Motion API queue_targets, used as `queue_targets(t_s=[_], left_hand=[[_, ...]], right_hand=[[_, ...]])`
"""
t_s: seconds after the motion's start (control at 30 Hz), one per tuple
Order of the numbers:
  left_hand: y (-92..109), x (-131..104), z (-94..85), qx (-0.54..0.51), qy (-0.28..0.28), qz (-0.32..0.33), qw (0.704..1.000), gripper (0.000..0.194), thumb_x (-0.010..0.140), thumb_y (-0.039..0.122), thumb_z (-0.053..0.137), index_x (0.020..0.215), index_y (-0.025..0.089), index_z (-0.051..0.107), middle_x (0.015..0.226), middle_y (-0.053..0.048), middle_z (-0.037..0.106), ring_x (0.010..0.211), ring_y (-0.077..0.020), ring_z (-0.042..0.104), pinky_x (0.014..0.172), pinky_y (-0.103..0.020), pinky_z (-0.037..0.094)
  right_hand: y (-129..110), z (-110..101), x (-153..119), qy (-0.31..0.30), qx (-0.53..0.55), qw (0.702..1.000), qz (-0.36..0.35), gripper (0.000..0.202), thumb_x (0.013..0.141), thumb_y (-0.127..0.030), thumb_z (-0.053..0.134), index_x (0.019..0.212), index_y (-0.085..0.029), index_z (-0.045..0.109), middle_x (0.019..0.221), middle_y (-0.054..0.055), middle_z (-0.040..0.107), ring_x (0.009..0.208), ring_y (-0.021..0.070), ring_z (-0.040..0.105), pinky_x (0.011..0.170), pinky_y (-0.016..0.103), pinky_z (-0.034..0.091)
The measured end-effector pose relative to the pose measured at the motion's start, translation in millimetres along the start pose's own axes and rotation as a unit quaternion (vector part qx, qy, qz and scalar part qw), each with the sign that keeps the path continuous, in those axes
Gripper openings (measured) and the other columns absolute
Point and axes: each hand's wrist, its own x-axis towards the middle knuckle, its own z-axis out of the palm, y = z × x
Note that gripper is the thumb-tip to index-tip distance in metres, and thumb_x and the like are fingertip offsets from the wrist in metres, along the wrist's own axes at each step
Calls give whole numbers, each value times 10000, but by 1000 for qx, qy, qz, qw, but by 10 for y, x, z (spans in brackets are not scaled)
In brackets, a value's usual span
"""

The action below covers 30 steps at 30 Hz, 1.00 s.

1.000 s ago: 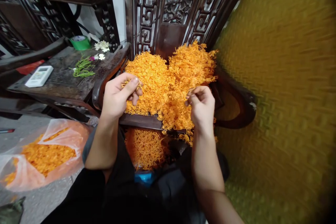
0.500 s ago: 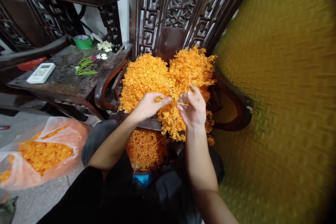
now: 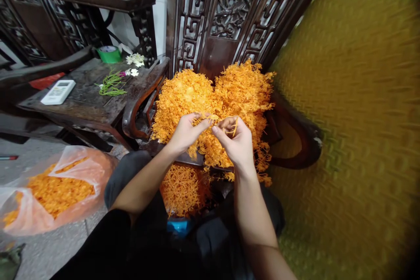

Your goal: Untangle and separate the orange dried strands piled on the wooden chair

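In front of the carved chair back, my left hand [image 3: 187, 133] pinches a thin, curly orange strand [image 3: 214, 118] between thumb and fingers. My right hand [image 3: 239, 141] is beside it, thumb and fingertips closed on the same orange material, with a bit of strand looping over its fingers. Both hands are just above a large heap of frilly orange strands [image 3: 183, 92] on the chair seat. A second mound [image 3: 243, 83] of the same stuff rises at the right, and some hangs over the seat's front edge.
Below the seat, between my legs, is another orange bundle [image 3: 180, 188]. A clear plastic bag [image 3: 75, 210] with orange pieces lies on the floor at left. On the wooden side table [image 3: 82, 109] are a white remote [image 3: 58, 92], green tape [image 3: 109, 54], green stems [image 3: 111, 84] and white flowers [image 3: 135, 59].
My right hand has turned over and lowered, its thumb now meeting the strand near my left hand. My left hand keeps its pinch. The whole view has shifted slightly.
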Motion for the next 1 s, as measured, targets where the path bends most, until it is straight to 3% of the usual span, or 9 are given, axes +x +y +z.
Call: queue_targets(t_s=[0.2, 0.37, 0.53, 0.63, 0.73, 0.8, 0.87, 0.93, 1.0], left_hand=[[93, -37, -20, -1, -31, -1, 1000, 345, 833, 453, 781, 965, 134, 778, 717, -54, 728, 857, -193, 719, 820, -327, 582], [174, -70, -30, 59, -62, 23, 996, 345, 795, 400, 810, 1019, 139, 783, 1060, -107, 795, 1024, -210, 727, 991, -357, 558], [202, -102, -68, 99, -123, -17, 987, 423, 743, 466, 860, 1005, 147, 768, 995, -86, 783, 869, -177, 702, 812, -293, 568], [208, -125, -93, 91, -155, -21, 983, 451, 807, 575, 776, 940, 146, 739, 846, -52, 737, 768, -148, 650, 691, -256, 520], [193, -133, -84, 110, -133, -44, 984, 509, 853, 648, 689, 884, 140, 711, 670, -10, 639, 636, -124, 570, 582, -240, 448], [176, -121, -70, 125, -112, -40, 985, 494, 853, 630, 697, 904, 140, 722, 720, -24, 669, 687, -137, 594, 618, -249, 467], [166, -99, -67, 126, -99, -22, 987, 452, 872, 585, 692, 958, 143, 736, 834, -47, 717, 785, -152, 629, 703, -264, 499], [170, -80, -86, 140, -93, -4, 986, 416, 908, 550, 658, 962, 144, 732, 852, -43, 720, 783, -150, 626, 725, -273, 499], [187, -71, -118, 198, -80, 21, 977, 377, 946, 507, 616, 898, 144, 705, 801, -25, 689, 726, -142, 589, 699, -280, 472]], right_hand=[[0, -3, 14, 6, -81, 996, -32, 359, 836, -434, 789, 1104, -196, 762, 684, -38, 613, 602, 109, 531, 620, 262, 480], [109, -4, -1, 64, -194, 962, -180, 265, 902, -275, 652, 1103, -191, 804, 993, 56, 807, 878, 215, 763, 848, 359, 613], [196, 31, -27, 130, -281, 901, -304, 264, 912, -185, 591, 1104, -197, 772, 1027, 63, 811, 900, 205, 782, 833, 313, 619], [173, 49, -41, 144, -313, 879, -328, 239, 915, -172, 610, 1105, -191, 753, 968, 61, 788, 850, 188, 754, 783, 298, 591], [125, 64, -41, 157, -343, 870, -316, 214, 906, -192, 629, 1077, -210, 755, 965, 72, 703, 857, 194, 688, 757, 327, 554], [114, 62, -21, 157, -320, 885, -298, 173, 906, -215, 634, 1044, -212, 738, 1051, 96, 661, 978, 223, 660, 845, 372, 547], [129, 40, 11, 116, -234, 932, -251, 133, 927, -235, 619, 1040, -209, 685, 1079, 98, 660, 1035, 228, 650, 912, 396, 540], [155, 1, 39, 42, -97, 981, -161, 118, 938, -275, 637, 1040, -217, 624, 1023, 68, 678, 976, 204, 661, 900, 378, 545], [165, -35, 48, -17, 32, 997, -69, 170, 925, -340, 681, 1022, -225, 600, 928, 28, 670, 875, 178, 658, 846, 346, 552]])
